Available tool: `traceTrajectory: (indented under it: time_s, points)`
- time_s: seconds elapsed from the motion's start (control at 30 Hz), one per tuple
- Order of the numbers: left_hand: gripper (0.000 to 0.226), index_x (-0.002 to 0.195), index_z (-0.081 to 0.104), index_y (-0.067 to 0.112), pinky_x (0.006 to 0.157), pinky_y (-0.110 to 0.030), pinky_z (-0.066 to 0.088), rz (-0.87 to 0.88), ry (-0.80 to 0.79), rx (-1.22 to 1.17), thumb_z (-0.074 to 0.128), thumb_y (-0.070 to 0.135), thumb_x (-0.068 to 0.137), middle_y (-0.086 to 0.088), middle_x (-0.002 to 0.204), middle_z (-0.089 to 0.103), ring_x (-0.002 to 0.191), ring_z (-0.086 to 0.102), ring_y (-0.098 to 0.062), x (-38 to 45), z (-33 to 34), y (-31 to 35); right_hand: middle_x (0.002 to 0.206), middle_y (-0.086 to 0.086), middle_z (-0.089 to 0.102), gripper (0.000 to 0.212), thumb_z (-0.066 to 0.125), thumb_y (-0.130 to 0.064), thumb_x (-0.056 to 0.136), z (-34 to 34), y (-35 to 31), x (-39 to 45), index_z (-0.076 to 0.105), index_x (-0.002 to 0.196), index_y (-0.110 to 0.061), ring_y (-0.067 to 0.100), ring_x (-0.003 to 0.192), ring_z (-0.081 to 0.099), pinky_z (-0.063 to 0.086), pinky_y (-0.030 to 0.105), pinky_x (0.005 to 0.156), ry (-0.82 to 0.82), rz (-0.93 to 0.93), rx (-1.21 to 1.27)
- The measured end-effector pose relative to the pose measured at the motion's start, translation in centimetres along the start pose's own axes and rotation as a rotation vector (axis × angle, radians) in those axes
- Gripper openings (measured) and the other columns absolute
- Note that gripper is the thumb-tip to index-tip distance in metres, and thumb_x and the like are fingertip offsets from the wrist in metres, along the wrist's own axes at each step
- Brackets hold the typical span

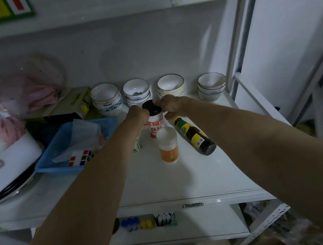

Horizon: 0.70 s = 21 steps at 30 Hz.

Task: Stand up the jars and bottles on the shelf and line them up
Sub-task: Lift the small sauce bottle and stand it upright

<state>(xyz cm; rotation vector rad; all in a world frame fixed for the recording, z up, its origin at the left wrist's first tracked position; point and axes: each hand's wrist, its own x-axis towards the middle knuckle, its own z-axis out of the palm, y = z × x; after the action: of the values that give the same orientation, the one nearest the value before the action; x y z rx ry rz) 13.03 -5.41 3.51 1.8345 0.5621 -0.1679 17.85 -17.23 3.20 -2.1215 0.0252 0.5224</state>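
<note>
standing: we are reaching with both arms over the white shelf (165, 184), where part of the set is upright and part is not.
shelf: its left side is crowded with a blue basket (61, 158) and bags; four stacks of bowls (136, 92) run along the back edge.
dark bottle: the dark bottle (195, 136) with the yellow-green label lies on its side right of centre, cap toward the back edge, base toward the front edge; we judge this one is left to do.
red-label jar: the red-label jar (155, 123) with the black lid stands upright in the middle of the shelf, just in front of the bowls, between our two hands.
orange jar: the orange jar (168, 144) with the white lid stands upright just in front of the red-label one, nearer the front edge.
green-print container: a white container with green print (137, 146) sits left of them, mostly hidden by our left forearm; we cannot tell whether it stands.
left hand: our left hand (138, 116) is wrapped on the red-label jar's left side, grasping it.
right hand: our right hand (169, 105) pinches the lid rim and shoulder from the right, also gripping.
progress: two stand, one lies, and the upright ones are staggered front to back, so we judge the lining up is not yet done.
</note>
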Motion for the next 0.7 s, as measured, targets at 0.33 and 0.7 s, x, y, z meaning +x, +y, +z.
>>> traceTrajectory:
  time_s: [0.33, 0.7]
  points:
    - [0.015, 0.09, 0.061, 0.002, 0.048, -0.024, 0.053, 0.347, -0.097, 0.307, 0.047, 0.006, 0.089, -0.018, 0.085, 0.066, 0.061, 0.065, -0.025, -7.1, 5.0, 3.8, 0.077, 0.016, 0.065, 0.023, 0.043, -0.018, 0.096, -5.1, 5.0, -2.7, 0.061, 0.105, -0.005, 0.024, 0.064, 0.064, 0.052, 0.027, 0.06, 0.01, 0.205, -0.378]
    - [0.043, 0.137, 0.044, 0.001, 0.054, -0.031, 0.059, -0.147, -0.409, 0.339, 0.042, 0.017, 0.098, -0.014, 0.141, 0.05, 0.111, 0.063, -0.034, -8.7, 13.0, -3.4, 0.116, 0.02, 0.07, 0.045, 0.056, -0.035, 0.094, -5.0, 9.3, -3.5, 0.06, 0.118, 0.002, 0.03, 0.103, 0.07, 0.057, 0.041, 0.091, -0.015, 0.197, -0.412]
